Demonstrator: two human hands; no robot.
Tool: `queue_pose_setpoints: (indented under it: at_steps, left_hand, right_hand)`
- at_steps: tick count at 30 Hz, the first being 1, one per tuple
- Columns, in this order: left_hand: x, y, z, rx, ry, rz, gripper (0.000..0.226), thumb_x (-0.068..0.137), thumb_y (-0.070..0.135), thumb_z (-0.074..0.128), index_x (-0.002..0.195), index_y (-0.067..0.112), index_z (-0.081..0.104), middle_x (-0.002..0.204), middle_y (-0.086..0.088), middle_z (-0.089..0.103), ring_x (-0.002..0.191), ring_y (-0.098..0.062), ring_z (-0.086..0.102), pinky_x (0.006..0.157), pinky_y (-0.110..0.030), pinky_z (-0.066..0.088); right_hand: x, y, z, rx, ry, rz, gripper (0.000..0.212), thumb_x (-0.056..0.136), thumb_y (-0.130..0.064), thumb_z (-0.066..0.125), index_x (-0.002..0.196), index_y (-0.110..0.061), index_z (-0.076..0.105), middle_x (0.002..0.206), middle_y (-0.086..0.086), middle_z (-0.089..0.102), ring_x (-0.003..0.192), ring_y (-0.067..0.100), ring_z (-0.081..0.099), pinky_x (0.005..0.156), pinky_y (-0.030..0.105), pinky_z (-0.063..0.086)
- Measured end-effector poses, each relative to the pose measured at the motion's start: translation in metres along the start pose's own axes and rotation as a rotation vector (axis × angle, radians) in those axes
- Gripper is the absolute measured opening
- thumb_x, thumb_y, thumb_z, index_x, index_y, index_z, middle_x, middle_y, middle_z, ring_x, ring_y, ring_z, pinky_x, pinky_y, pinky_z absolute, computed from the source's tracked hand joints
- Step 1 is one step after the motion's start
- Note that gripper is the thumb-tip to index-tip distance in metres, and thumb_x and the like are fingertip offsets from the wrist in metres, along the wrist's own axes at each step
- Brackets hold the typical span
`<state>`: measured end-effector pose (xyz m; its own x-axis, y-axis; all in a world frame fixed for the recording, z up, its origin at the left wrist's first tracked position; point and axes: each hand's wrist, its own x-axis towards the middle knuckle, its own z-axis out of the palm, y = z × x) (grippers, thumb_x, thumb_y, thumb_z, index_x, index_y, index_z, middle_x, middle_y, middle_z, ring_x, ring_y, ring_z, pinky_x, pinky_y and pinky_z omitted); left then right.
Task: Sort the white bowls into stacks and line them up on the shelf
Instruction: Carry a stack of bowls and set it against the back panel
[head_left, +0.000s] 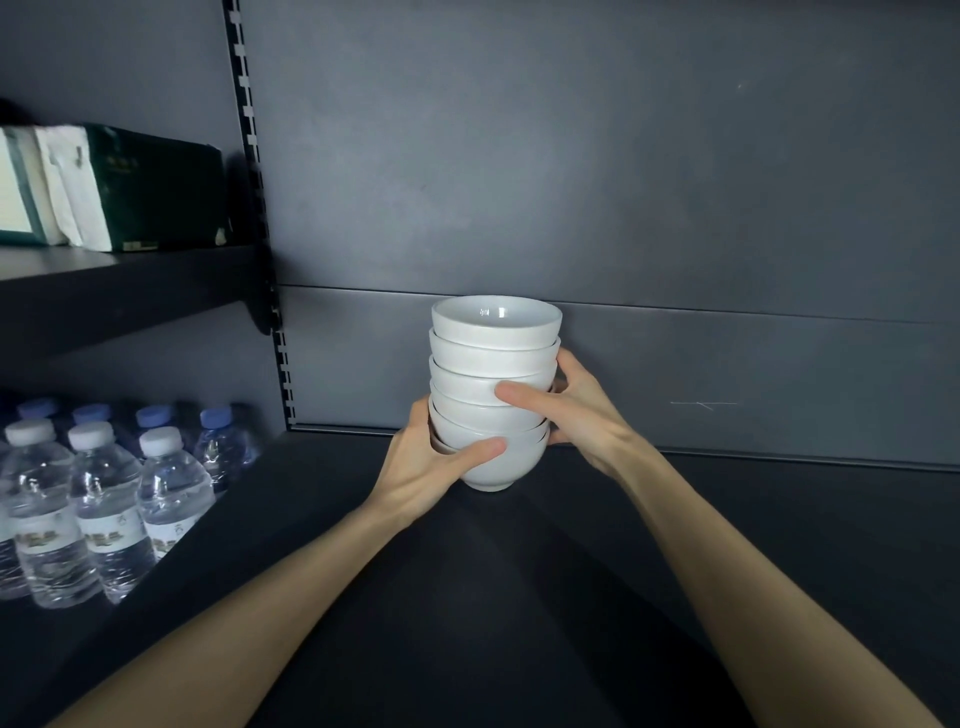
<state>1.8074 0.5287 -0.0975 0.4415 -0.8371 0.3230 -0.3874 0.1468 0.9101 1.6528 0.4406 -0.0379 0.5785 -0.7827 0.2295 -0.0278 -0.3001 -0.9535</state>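
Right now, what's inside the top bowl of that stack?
The top bowl looks empty: only its glossy white inner wall shows. Its very bottom is hidden by the near rim, and the insides of the bowls beneath are covered.

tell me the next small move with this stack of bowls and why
Probably slide the stack of white bowls back toward the rear panel, then let go. Both the left hand and the right hand grip its sides, its foot looks set on the dark shelf, and bare shelf remains behind it. Whether it is fully down, I can't tell.
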Motion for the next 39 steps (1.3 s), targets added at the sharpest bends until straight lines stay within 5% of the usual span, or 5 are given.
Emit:
queue_pose_setpoints:
  at_steps: [8,20,39]
  left_hand:
    - [-0.0021,0.0027,-0.0002,0.021,-0.006,0.011,0.090,0.055,0.057,0.077,0.131,0.025,0.042,0.113,0.021,0.058,0.099,0.011,0.053,0.067,-0.004,0.044]
    - [0.0008,-0.0007,-0.0020,0.044,0.006,0.008,0.070,0.071,0.040,0.080,0.129,0.019,0.046,0.111,0.017,0.060,0.097,0.011,0.053,0.065,0.001,0.043]
    - [0.0012,0.0008,-0.0033,0.006,-0.021,0.013,0.078,0.061,0.045,0.084,0.125,0.022,0.047,0.111,0.019,0.061,0.102,0.004,0.057,0.068,-0.004,0.045]
  right_hand:
    - [0.0000,0.0016,0.0013,0.042,0.014,0.003,0.069,0.072,-0.026,0.083,0.131,-0.029,0.049,0.113,-0.009,0.068,0.102,0.010,0.067,0.085,0.044,0.057]
    - [0.0020,0.0027,0.0018,0.026,0.014,-0.015,0.073,0.070,-0.028,0.083,0.134,-0.029,0.048,0.113,-0.005,0.068,0.101,0.009,0.067,0.087,0.036,0.056]
    - [-0.0018,0.0031,-0.0014,0.006,-0.009,-0.007,0.079,0.073,-0.030,0.081,0.140,-0.030,0.039,0.119,-0.007,0.064,0.106,0.009,0.063,0.085,0.032,0.055]
